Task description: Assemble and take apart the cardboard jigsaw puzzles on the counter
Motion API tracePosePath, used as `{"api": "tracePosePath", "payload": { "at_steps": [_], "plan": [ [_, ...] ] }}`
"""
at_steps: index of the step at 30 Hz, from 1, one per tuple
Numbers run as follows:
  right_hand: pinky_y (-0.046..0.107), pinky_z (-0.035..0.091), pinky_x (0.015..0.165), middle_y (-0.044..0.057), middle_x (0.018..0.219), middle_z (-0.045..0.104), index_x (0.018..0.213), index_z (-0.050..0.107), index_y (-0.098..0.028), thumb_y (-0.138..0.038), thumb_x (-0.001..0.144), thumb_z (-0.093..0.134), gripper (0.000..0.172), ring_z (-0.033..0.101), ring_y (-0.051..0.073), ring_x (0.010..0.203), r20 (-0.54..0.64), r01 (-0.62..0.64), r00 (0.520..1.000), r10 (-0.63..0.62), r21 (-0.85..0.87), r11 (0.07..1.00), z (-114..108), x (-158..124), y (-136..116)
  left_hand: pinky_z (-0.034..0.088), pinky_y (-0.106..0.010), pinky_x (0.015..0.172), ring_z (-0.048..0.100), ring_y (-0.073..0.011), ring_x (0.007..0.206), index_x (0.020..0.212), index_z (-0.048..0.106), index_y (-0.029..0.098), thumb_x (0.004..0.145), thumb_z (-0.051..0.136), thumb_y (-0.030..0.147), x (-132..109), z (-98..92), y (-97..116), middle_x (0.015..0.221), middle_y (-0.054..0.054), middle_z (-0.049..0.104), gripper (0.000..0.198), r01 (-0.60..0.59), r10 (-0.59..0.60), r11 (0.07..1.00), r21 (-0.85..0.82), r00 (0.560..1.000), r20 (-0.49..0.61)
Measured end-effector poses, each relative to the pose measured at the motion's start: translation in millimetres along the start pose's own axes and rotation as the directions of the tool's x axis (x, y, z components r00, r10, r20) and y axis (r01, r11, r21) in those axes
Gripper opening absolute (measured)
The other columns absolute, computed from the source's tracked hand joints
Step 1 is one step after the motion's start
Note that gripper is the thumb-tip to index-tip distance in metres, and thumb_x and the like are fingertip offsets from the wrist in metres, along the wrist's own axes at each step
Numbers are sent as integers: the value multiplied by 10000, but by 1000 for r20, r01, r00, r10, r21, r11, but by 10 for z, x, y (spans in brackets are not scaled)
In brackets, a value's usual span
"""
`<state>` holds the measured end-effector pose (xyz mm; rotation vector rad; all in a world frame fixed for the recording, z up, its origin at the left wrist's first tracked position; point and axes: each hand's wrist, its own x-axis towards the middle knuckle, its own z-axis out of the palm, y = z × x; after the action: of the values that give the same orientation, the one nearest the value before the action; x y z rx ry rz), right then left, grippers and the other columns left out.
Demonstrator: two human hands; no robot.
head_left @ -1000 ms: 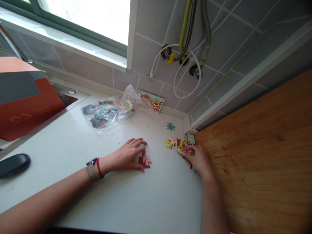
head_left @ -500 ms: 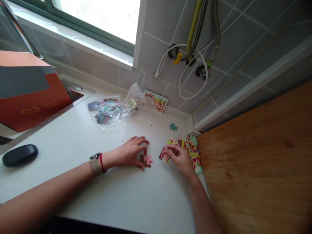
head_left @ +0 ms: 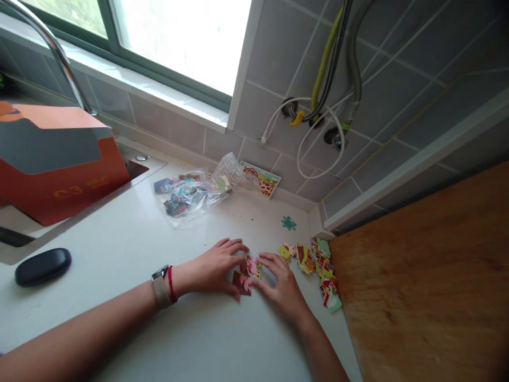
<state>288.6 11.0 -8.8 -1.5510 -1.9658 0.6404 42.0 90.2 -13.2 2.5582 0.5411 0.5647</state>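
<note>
Two pink and dark red jigsaw puzzle pieces lie against each other on the white counter. My left hand [head_left: 214, 268], with a watch and a red cord at the wrist, grips the lower puzzle piece [head_left: 243, 284] between thumb and fingers. My right hand [head_left: 285, 289] has thumb and fingertips on the right edge of the upper puzzle piece [head_left: 253, 267], which has some yellow-green on it. Whether the pieces are fully interlocked I cannot tell. Beyond my right hand, several loose colourful puzzle pieces [head_left: 327, 273] are heaped beside the wooden board.
A teal puzzle piece [head_left: 288, 223] lies further back. Clear plastic bags of pieces [head_left: 185, 193] and a picture card [head_left: 260, 179] are by the tiled wall. A black oval case [head_left: 43, 267] and an orange box [head_left: 67, 185] stand left. A wooden board [head_left: 421, 265] bounds the right.
My right hand has moved left, bringing its puzzle piece against the one at my left hand. The left hand stays at its piece. The whole view has shifted slightly.
</note>
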Motion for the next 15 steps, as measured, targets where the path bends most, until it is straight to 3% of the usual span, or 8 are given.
{"api": "tracePosePath", "payload": {
  "at_steps": [5,11,15],
  "plan": [
    [486,402,1151,86,1369,635,1311,679,-304,-310,840,798,486,545,280,1296,40,18,999,-15,-63,998,32,-9,-1,431,-524,1095,488,-402,1355,1203,618,189,695,851,611,-20,23,-66,1377,-177,585,700,53,-54,998,-18,998,-36],
    [467,438,1115,79,1288,691,1256,715,-285,-240,879,740,380,582,260,1247,8,44,999,-44,-14,999,25,22,-4,415,-521,1137,434,-390,1414,1082,688,235,742,849,544,-40,-46,-158,1431,-134,556,487,99,-99,995,-11,995,4],
    [447,465,1078,80,1235,704,1210,733,-272,-209,857,736,359,612,255,1192,-48,28,998,-28,-1,1000,25,27,7,423,-527,1134,423,-393,1428,1070,701,238,759,844,521,-29,-77,-166,1444,-136,545,444,144,-143,990,0,989,37]
  ]
}}
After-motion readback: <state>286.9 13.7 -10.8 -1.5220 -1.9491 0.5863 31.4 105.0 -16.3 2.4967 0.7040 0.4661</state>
